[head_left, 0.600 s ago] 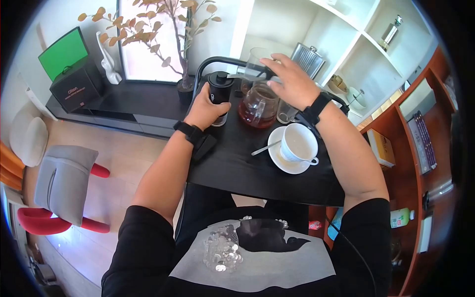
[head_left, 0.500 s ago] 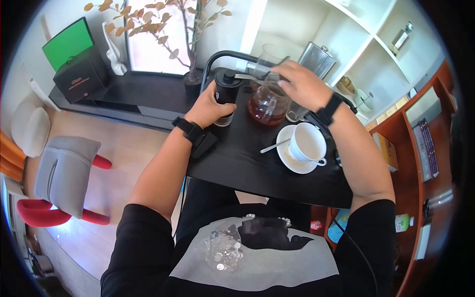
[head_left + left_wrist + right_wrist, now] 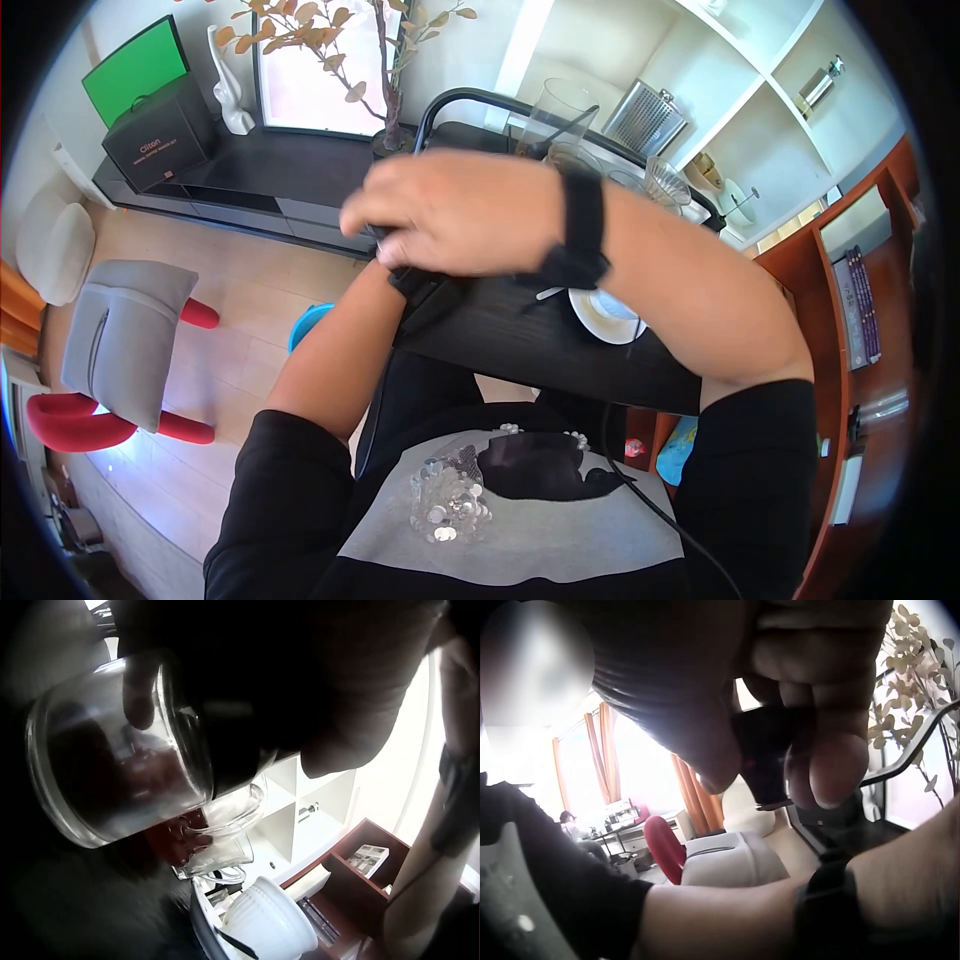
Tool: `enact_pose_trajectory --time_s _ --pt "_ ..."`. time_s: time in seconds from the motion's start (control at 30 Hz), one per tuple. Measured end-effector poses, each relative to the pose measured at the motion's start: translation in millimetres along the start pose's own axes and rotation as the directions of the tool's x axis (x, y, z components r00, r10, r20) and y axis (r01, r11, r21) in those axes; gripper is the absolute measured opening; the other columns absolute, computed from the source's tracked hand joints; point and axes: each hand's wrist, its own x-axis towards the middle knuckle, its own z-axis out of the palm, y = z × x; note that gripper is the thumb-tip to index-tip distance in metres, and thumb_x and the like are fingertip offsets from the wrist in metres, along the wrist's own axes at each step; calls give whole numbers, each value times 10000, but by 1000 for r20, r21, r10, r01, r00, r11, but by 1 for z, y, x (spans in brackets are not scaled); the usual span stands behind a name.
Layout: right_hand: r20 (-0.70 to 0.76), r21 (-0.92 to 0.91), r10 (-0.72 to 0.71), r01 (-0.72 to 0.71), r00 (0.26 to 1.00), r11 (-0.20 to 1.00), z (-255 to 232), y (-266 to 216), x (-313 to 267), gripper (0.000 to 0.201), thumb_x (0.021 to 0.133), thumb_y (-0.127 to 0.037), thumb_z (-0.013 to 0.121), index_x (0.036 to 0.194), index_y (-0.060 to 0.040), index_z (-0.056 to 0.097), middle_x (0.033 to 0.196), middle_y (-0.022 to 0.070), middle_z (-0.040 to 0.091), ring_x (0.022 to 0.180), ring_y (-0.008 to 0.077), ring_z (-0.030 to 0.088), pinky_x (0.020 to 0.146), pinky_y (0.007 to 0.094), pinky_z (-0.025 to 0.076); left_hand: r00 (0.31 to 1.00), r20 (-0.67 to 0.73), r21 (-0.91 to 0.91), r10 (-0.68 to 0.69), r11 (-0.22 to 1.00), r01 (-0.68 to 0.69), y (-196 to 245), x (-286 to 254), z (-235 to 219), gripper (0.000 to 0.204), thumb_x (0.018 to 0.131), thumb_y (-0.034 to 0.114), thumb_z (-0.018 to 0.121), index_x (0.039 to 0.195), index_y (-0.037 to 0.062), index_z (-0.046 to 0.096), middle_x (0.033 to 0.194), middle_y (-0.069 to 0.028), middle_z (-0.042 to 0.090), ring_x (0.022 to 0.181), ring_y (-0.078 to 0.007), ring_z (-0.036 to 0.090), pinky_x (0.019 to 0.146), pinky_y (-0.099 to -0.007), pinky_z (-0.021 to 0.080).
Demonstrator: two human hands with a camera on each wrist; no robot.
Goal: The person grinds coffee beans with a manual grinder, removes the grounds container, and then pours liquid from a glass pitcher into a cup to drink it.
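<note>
Grinder (image 3: 120,754), black above a clear glass base, at the left edge of my worktop (image 3: 520,350); in the head view my right hand (image 3: 450,212) hides it. My left hand (image 3: 345,690) curls round its body, opened only as wide as that body. My right hand crosses above, nearly closed, thumb and fingers pinching a dark knob (image 3: 769,754). Beyond the saucer (image 3: 603,318), which lies near the front edge, stand the jug (image 3: 575,156) and, toward the back edge, a tall glass (image 3: 562,103).
</note>
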Motion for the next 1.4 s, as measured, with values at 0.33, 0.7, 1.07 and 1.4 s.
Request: enact_pose_trajectory --time_s 0.33,0.7,1.07,1.4 --pt "-37 -408 455 -430 889 806 -57 116 -30 307 757 -197 615 1008 -28 561 912 156 607 852 296 577 771 370 442 991 24 -149 -132 980 134 27 -14 3 580 614 105 683 1142 33 453 1024 -40 518 974 -138 463 888 -286 360" --pt "156 -198 444 -413 882 889 -37 -72 -116 165 752 -126 568 877 -20 553 783 154 532 747 317 569 642 391 456 991 -60 -149 -118 983 108 9 -9 6 578 657 93 674 1177 19 434 1031 -67 555 935 -144 504 850 -281 401" --pt "54 -224 92 -78 994 971 -18 33 44 308 734 -239 614 966 -40 577 868 150 605 850 315 570 737 387 443 980 -32 -57 -198 979 196 14 -14 4 544 661 140 701 1132 12 463 1001 -77 558 949 -147 504 845 -266 397" --pt "-47 -255 714 -700 698 667 -67 91 -75 261 779 -178 603 994 -36 567 886 117 606 774 192 574 718 309 457 996 -46 -60 -78 995 75 21 -11 6 549 646 137 689 1113 -8 439 1004 -120 569 928 -173 519 849 -281 399"
